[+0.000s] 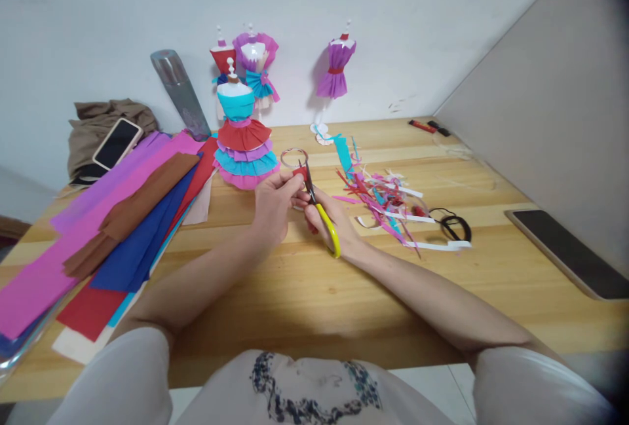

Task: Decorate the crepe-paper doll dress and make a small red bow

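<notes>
Between the thumb and fingers of my left hand [276, 201] is a small piece of red crepe paper [299, 173]. My right hand [334, 219] grips a pair of scissors [327, 225] with yellow handles. Their dark blades point away from me and lie right at the red paper; whether they are cutting into it I cannot tell. Just beyond my fingers a roll of tape [294, 158] rests on the table. Left of my hands stands a small mannequin [240, 130] in a tiered crepe paper dress of turquoise, red, purple and pink.
Crepe paper sheets [132, 241] cover the table's left side. Behind are more dressed mannequins [337, 68], a bottle [181, 94] and a phone [118, 143] on brown cloth. Paper scraps [378, 196] and a black hair tie [455, 228] lie to the right, near another phone [572, 251].
</notes>
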The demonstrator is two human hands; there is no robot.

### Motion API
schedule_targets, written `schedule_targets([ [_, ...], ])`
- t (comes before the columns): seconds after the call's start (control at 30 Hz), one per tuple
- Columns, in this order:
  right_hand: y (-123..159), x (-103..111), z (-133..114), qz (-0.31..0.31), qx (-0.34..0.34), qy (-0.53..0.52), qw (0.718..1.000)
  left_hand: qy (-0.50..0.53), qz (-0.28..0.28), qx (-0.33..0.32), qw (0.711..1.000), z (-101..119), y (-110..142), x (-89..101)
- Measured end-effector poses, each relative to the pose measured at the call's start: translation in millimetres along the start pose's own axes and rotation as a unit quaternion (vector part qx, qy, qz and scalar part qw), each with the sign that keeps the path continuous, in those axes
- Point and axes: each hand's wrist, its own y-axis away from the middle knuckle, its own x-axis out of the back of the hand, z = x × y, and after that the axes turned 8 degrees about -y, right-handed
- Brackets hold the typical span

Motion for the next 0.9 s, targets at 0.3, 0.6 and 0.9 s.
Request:
schedule_targets([
  [0.3, 2, -3, 4, 0.012, -0.01, -0.001, 1.0, 0.005, 0.001, -0.007, 1.0, -3, 0, 0.6],
  [0.6, 4, -6, 8, 0.025, -0.022, 0.004, 0.999, -0.002, 0.008, -0.001, 1.0, -2, 1, 0.1],
  [0.9, 5, -9, 11, 0.024, -0.033, 0.001, 0.999, -0.002, 0.004, -0.006, 1.0, -4, 0, 0.3],
])
